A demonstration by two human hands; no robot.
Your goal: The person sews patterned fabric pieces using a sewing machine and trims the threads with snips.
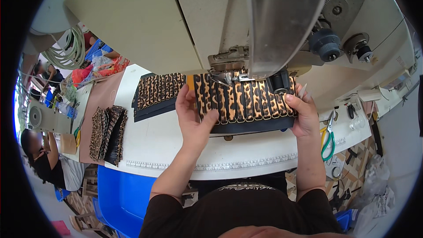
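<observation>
A leopard-print fabric panel (246, 101) with black strips and a row of small metal rings along its near edge lies on a dark backing under the sewing machine's presser foot (243, 78). My left hand (194, 117) is closed on the panel's left side, its thumb lying over the print. At the right edge, my right hand (305, 113) grips the panel with the thumb on top. Pointed metal blades (302, 90) stick out by the right fingers; their handle is hidden. The fingertips beneath the panel cannot be seen.
Similar panels (158, 90) lie stacked left of the machine, with folded leopard-print pieces (105, 133) beyond. Green-and-yellow-handled scissors (328, 139) lie at right. A ruler strip (246, 165) runs along the table's front edge. A blue bin (119, 194) stands below left. Another person (46, 161) sits far left.
</observation>
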